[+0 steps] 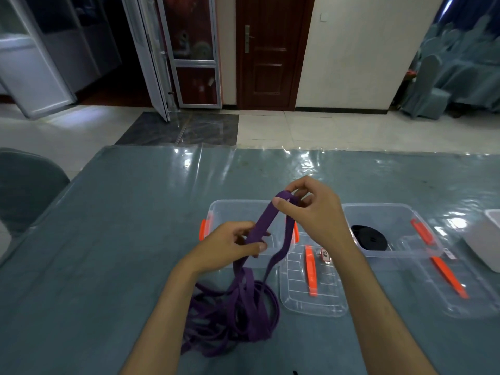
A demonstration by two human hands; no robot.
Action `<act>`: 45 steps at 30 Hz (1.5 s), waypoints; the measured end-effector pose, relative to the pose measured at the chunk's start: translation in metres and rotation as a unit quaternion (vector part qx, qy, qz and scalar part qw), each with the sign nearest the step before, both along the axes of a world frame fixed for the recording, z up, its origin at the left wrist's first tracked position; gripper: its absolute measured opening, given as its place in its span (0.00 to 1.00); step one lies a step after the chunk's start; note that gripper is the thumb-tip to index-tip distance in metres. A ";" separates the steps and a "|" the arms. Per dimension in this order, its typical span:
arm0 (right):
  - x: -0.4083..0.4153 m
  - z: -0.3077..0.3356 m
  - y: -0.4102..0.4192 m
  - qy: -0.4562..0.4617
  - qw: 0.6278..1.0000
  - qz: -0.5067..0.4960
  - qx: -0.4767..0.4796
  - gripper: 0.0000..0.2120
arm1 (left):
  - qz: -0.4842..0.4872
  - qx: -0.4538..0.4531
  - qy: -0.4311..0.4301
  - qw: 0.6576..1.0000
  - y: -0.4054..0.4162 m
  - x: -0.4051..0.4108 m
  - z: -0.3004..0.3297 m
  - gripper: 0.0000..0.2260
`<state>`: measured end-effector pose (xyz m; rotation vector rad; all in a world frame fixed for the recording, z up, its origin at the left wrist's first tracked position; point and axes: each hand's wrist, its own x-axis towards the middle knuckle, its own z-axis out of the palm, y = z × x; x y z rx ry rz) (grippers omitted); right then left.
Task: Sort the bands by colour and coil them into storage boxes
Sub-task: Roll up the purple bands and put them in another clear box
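Purple band (235, 315) is lying nearest the person in a loose tangle on the blue-grey table (113, 212), with two strands rising out of it to the hands above. It looks like flat woven webbing, soft and light, limp enough to fold over itself and unlikely to be harmed by a firm pinch, though the loops below look ready to snag one another as more is drawn up. Right hand (311, 209) is pinching the folded top of the band between thumb and fingertips, held over the clear empty box (230, 209); left hand (230, 244) is closing thumb and fingers around one strand lower down, guiding it. Taking hold at that fold and feeding flat through the other hand seems the sensible grip for starting a coil. Just right of the empty box, a second clear box (392, 220) is already holding a coiled black band (369, 238), and the two boxes are sitting close together. Two clear lids are lying in front of them, the nearer lid (311, 288) just beside the purple heap, the other lid (460, 288) further right, so the right side is getting crowded. Left of the heap the table is offering open room, and the near edge is falling out of view under the forearms
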<state>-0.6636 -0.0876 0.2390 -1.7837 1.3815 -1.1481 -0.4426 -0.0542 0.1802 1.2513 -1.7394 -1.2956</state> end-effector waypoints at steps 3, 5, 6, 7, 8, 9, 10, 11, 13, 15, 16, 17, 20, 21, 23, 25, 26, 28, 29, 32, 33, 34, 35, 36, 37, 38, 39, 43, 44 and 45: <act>0.002 -0.001 -0.001 0.009 1.000 -0.002 -0.002 0.12 | -0.020 0.005 -0.012 1.000 0.000 0.010 0.006 0.13; 0.003 -0.001 -0.001 0.007 1.000 0.002 0.006 0.12 | -0.022 -0.007 -0.052 0.998 -0.003 0.015 0.009 0.14; 0.004 -0.001 -0.002 -0.002 1.000 0.005 0.015 0.11 | -0.022 -0.013 -0.061 0.998 -0.005 0.016 0.010 0.15; 0.006 -0.001 -0.002 -0.017 0.999 0.009 0.028 0.11 | -0.021 -0.015 -0.055 0.998 -0.007 0.015 0.011 0.17; 0.007 -0.001 -0.003 -0.037 0.998 0.015 0.042 0.10 | -0.015 -0.016 -0.039 0.999 -0.009 0.012 0.012 0.21; 0.009 -0.002 -0.003 -0.057 0.997 0.021 0.056 0.10 | 0.000 -0.022 -0.018 1.000 -0.010 0.008 0.014 0.24; 0.010 -0.003 -0.003 -0.072 0.995 0.026 0.067 0.09 | 0.023 -0.037 0.009 0.999 -0.011 0.002 0.014 0.25; 0.012 -0.005 -0.002 -0.085 0.993 0.029 0.075 0.09 | 0.050 -0.059 0.044 0.996 -0.012 -0.006 0.014 0.24; 0.014 -0.007 -0.001 -0.109 0.989 0.031 0.090 0.08 | 0.103 -0.103 0.111 0.983 -0.012 -0.019 0.010 0.19; 0.016 -0.009 -0.001 -0.138 0.984 0.030 0.109 0.07 | 0.129 -0.130 0.145 0.972 -0.012 -0.027 0.006 0.16; 0.016 -0.010 -0.002 -0.154 0.981 0.029 0.119 0.06 | 0.134 -0.135 0.154 0.970 -0.011 -0.030 0.004 0.15; 0.016 -0.011 -0.001 -0.170 0.977 0.027 0.129 0.05 | 0.137 -0.140 0.157 0.968 -0.010 -0.032 0.003 0.15; 0.016 -0.015 0.001 -0.215 0.965 0.013 0.147 0.03 | 0.142 -0.175 0.111 0.968 -0.007 -0.033 -0.001 0.17; 0.016 -0.016 0.003 -0.228 0.962 0.007 0.149 0.03 | 0.142 -0.196 0.083 0.967 -0.006 -0.033 -0.002 0.18; 0.018 -0.019 0.006 -0.245 0.958 -0.002 0.152 0.04 | 0.146 -0.235 0.040 0.960 -0.007 -0.031 -0.003 0.20; 0.018 -0.020 0.007 -0.243 0.956 -0.012 0.165 0.05 | 0.151 -0.258 0.040 0.954 -0.006 -0.028 -0.001 0.18; 0.017 -0.020 0.007 -0.239 0.954 -0.010 0.181 0.05 | 0.153 -0.264 0.049 0.951 -0.005 -0.027 0.000 0.17; 0.012 -0.020 0.007 -0.252 0.940 0.020 0.229 0.07 | 0.168 -0.267 0.066 0.947 -0.003 -0.023 0.004 0.15; 0.010 -0.021 0.008 -0.279 0.924 0.045 0.259 0.08 | 0.179 -0.263 0.080 0.945 -0.004 -0.021 0.005 0.12; 0.010 -0.022 0.009 -0.392 0.857 0.097 0.322 0.07 | 0.203 -0.246 0.151 0.936 -0.005 -0.022 0.006 0.08; 0.012 -0.023 0.009 -0.420 0.837 0.103 0.335 0.08 | 0.207 -0.239 0.179 0.932 -0.005 -0.024 0.007 0.08; 0.015 -0.023 0.009 -0.446 0.817 0.108 0.348 0.07 | 0.208 -0.229 0.209 0.928 -0.004 -0.027 0.009 0.08; 0.018 -0.024 0.010 -0.473 0.797 0.110 0.359 0.06 | 0.206 -0.219 0.237 0.924 -0.004 -0.030 0.011 0.08; 0.021 -0.025 0.011 -0.498 0.777 0.110 0.370 0.04 | 0.203 -0.210 0.261 0.920 -0.003 -0.033 0.012 0.09; 0.024 -0.026 0.012 -0.521 0.758 0.107 0.378 0.03 | 0.201 -0.204 0.281 0.916 -0.003 -0.035 0.014 0.09; 0.026 -0.026 0.013 -0.540 0.741 0.104 0.385 0.03 | 0.200 -0.199 0.296 0.912 -0.003 -0.036 0.014 0.09; 0.028 -0.026 0.014 -0.554 0.728 0.101 0.391 0.04 | 0.201 -0.195 0.309 0.909 -0.002 -0.037 0.015 0.09; 0.032 -0.030 0.019 -0.532 0.742 0.121 0.389 0.15 | 0.216 -0.165 0.345 0.898 0.001 -0.040 0.017 0.06; 0.033 -0.030 0.020 -0.518 0.754 0.124 0.386 0.17 | 0.230 -0.163 0.344 0.896 0.001 -0.041 0.016 0.07; 0.035 -0.030 0.021 -0.506 0.764 0.123 0.381 0.18 | 0.246 -0.162 0.340 0.893 0.001 -0.042 0.015 0.07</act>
